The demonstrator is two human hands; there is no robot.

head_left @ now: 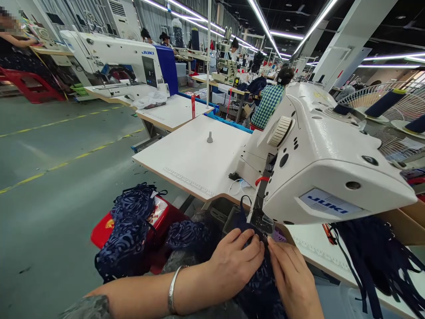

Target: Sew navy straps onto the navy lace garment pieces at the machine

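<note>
Contact confirmed: left hand point(232, 261) and right hand point(294, 281) pinch the navy lace piece point(259, 290) under the sewing machine point(325, 177) beyond them. Stitching appears barely begun; a lace heap point(129, 226) sits left of them.

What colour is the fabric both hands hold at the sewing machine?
The fabric is dark navy with a lighter blue swirl pattern; the head view shows it.

Your sewing machine point(325, 168) sits on the table point(192, 159) right ahead, with your left hand point(232, 261) and right hand point(292, 279) side by side on the fabric point(259, 288) under its head. There's a cloth pile point(128, 230) on a bin point(102, 232) to your left, straps point(375, 261) on the table to your right, and a fan point(392, 110) behind.
</note>
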